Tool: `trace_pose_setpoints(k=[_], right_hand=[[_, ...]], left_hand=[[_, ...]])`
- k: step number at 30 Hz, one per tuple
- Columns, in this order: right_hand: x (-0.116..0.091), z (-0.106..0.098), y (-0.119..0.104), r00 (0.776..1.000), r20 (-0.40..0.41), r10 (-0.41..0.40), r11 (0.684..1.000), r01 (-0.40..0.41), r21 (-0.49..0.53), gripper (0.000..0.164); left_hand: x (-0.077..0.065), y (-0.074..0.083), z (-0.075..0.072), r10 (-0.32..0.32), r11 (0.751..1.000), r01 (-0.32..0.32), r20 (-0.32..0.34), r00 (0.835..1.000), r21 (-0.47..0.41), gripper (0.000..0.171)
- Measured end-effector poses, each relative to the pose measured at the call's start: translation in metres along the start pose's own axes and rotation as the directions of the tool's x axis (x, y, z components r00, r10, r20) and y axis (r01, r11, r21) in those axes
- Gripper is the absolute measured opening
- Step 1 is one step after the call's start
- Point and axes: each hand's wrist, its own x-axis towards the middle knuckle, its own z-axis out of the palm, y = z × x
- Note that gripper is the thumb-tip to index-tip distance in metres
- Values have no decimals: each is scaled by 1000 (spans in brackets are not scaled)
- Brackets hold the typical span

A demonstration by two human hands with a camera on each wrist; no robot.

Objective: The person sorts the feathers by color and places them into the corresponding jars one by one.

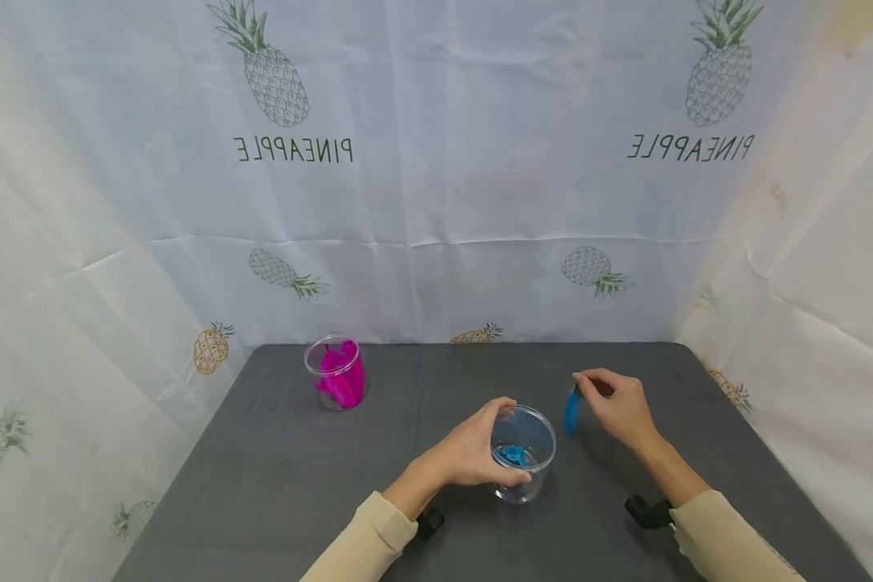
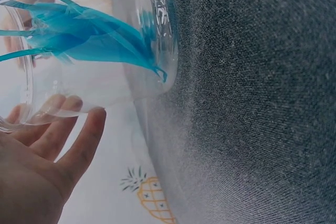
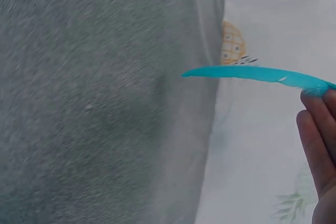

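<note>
My left hand [image 1: 473, 453] grips a clear cup [image 1: 524, 495] at its side, thumb and fingers spread around the wall. Blue feathers [image 2: 86, 35] lean inside that cup, their quills at the rim in the left wrist view. To the right of the cup, my right hand [image 1: 621, 408] pinches a single blue feather [image 1: 571, 412] by its upper end. The feather hangs down, apart from the cup; in the right wrist view its whole blade [image 3: 247, 73] shows beyond the fingertips.
A second clear cup [image 1: 311, 360] with pink feathers [image 1: 343, 380] stands at the back left of the dark grey table [image 1: 276, 485]. Behind the table hangs a white curtain [image 1: 436, 186] printed with pineapples, which also runs along both sides.
</note>
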Motion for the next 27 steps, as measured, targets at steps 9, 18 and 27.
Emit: trace_pose_setpoints(k=[9,18,27], right_hand=[[11,-4,-24,999,-40,-7,998,9,55,19],[28,-15,-55,994,-83,-73,989,83,123,24],[39,-23,-76,982,-137,-133,959,162,231,28]], left_hand=[[0,0,0,0,1000,0,-11,1000,5,99],[1,1,-1,-4,1000,4,-10,1000,2,100],[0,1,0,-10,1000,10,-10,1000,0,100]])
